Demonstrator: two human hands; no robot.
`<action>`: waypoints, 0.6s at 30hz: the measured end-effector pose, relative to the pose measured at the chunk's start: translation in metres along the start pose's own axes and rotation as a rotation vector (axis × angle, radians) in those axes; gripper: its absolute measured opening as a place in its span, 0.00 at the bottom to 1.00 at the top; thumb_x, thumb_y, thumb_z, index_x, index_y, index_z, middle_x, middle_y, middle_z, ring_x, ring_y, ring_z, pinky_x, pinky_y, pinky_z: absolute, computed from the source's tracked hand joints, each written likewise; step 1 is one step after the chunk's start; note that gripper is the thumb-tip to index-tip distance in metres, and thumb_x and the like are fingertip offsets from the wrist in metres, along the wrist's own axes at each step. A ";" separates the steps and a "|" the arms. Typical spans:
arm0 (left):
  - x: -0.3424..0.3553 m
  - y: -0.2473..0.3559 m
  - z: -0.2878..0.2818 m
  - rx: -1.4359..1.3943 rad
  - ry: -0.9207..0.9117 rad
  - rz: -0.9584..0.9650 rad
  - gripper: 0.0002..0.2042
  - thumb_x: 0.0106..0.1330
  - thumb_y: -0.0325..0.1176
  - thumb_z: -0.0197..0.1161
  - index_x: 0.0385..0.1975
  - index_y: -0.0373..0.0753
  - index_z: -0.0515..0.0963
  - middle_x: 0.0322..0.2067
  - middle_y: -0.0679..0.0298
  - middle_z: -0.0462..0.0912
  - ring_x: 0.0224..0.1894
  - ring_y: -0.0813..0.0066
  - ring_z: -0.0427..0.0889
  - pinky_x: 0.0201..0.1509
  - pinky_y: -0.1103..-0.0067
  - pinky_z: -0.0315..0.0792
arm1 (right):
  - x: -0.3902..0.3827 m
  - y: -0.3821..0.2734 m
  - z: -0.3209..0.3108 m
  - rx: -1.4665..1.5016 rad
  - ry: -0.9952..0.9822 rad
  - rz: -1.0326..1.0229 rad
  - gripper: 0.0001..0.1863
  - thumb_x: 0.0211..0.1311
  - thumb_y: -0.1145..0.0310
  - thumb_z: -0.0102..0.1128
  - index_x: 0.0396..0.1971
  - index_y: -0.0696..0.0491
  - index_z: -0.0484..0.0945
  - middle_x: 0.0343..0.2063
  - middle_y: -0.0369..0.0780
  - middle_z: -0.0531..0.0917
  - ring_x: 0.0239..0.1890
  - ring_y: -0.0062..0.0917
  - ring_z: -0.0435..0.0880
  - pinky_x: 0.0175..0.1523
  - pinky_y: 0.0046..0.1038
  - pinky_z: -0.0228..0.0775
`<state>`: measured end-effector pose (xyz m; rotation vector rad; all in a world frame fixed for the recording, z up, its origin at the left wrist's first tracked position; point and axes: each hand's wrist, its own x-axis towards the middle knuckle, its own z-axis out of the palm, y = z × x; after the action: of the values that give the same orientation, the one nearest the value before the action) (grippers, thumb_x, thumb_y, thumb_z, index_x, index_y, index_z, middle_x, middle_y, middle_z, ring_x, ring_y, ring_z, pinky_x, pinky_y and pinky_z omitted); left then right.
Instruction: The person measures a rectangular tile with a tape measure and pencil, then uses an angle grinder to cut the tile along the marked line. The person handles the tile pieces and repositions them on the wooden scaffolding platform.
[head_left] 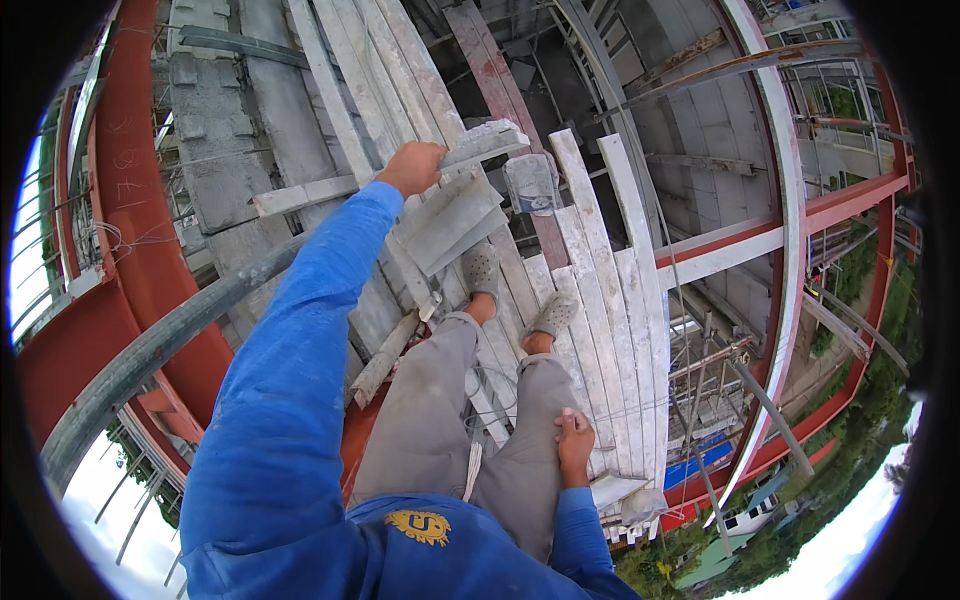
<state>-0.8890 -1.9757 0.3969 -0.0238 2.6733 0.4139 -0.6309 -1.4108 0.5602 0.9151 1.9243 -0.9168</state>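
Observation:
My left hand [412, 168] is closed over a narrow, cement-stained plank [308, 194] that lies crosswise in front of me. Lumps of mortar sit on the plank's right end. Just below that hand, a grey flat sheet or board [450, 222] lies tilted near my left shoe [480, 272]. To the right of the plank stands a grey, cement-crusted bucket [531, 184]. My right hand [574, 440] hangs against my right thigh, its fingers curled in and nothing visible in them.
I stand on long pale planks [600, 330] laid side by side, high up. A grey pipe [165, 345] curves by my left arm. Red steel beams [140, 200] rise at left, and another red beam [730, 243] crosses at right. Past the planks' right edge is a deep drop with scaffold poles.

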 end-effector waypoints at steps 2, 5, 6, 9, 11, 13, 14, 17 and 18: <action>0.013 -0.041 0.008 0.027 0.011 -0.060 0.15 0.60 0.32 0.73 0.47 0.38 0.86 0.41 0.50 0.90 0.48 0.46 0.89 0.56 0.55 0.82 | 0.027 0.033 -0.003 -0.135 0.067 -0.072 0.21 0.79 0.53 0.65 0.40 0.59 0.88 0.28 0.39 0.89 0.32 0.24 0.84 0.43 0.31 0.75; 0.044 -0.088 0.008 0.107 -0.037 -0.137 0.24 0.60 0.34 0.75 0.58 0.37 0.85 0.48 0.48 0.91 0.51 0.46 0.89 0.59 0.57 0.81 | 0.029 0.035 -0.007 -0.205 0.187 -0.170 0.23 0.79 0.51 0.65 0.37 0.60 0.87 0.28 0.41 0.89 0.34 0.26 0.84 0.44 0.34 0.74; 0.048 -0.104 0.012 0.112 -0.033 -0.148 0.24 0.60 0.34 0.75 0.59 0.37 0.85 0.48 0.47 0.90 0.51 0.46 0.89 0.59 0.58 0.81 | 0.028 0.032 -0.009 -0.221 0.199 -0.160 0.23 0.79 0.51 0.65 0.37 0.60 0.87 0.27 0.40 0.88 0.33 0.26 0.83 0.44 0.33 0.73; 0.055 -0.151 0.023 0.116 -0.021 -0.159 0.27 0.60 0.35 0.76 0.61 0.36 0.84 0.50 0.45 0.90 0.52 0.44 0.89 0.61 0.58 0.81 | 0.031 0.028 -0.014 -0.237 0.230 -0.159 0.24 0.79 0.51 0.65 0.34 0.61 0.85 0.26 0.39 0.86 0.32 0.25 0.80 0.44 0.32 0.71; 0.057 -0.177 0.026 0.100 -0.028 -0.125 0.29 0.60 0.36 0.77 0.63 0.35 0.83 0.51 0.44 0.89 0.53 0.44 0.88 0.62 0.59 0.81 | 0.032 0.021 -0.011 -0.235 0.261 -0.170 0.25 0.79 0.51 0.65 0.32 0.60 0.84 0.25 0.38 0.84 0.32 0.24 0.78 0.43 0.31 0.70; 0.058 -0.200 0.026 0.112 -0.065 -0.141 0.30 0.59 0.37 0.77 0.63 0.34 0.82 0.51 0.44 0.89 0.54 0.43 0.88 0.62 0.59 0.80 | 0.038 0.015 -0.011 -0.173 0.271 -0.190 0.25 0.80 0.51 0.65 0.30 0.59 0.82 0.25 0.38 0.84 0.32 0.23 0.78 0.43 0.31 0.69; 0.057 -0.208 0.028 0.118 -0.084 -0.149 0.31 0.59 0.37 0.78 0.64 0.34 0.82 0.51 0.43 0.89 0.54 0.43 0.88 0.63 0.59 0.80 | 0.037 0.013 -0.012 -0.206 0.249 -0.188 0.25 0.80 0.52 0.64 0.28 0.58 0.80 0.25 0.37 0.83 0.32 0.22 0.77 0.43 0.30 0.69; 0.060 -0.223 0.036 0.094 -0.157 -0.149 0.32 0.60 0.38 0.78 0.64 0.33 0.81 0.52 0.43 0.89 0.55 0.42 0.88 0.63 0.58 0.80 | 0.041 0.005 -0.015 -0.205 0.244 -0.208 0.25 0.81 0.52 0.63 0.28 0.58 0.79 0.25 0.36 0.82 0.32 0.22 0.76 0.43 0.30 0.68; 0.059 -0.226 0.038 0.093 -0.142 -0.142 0.32 0.60 0.37 0.78 0.65 0.33 0.81 0.52 0.43 0.89 0.55 0.42 0.88 0.63 0.59 0.80 | 0.039 0.000 -0.019 -0.261 0.230 -0.147 0.23 0.82 0.53 0.62 0.33 0.59 0.83 0.26 0.36 0.84 0.33 0.21 0.78 0.45 0.29 0.70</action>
<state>-0.9085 -2.1773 0.2753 -0.1496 2.5287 0.2368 -0.6533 -1.3849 0.5338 0.7577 2.2702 -0.6423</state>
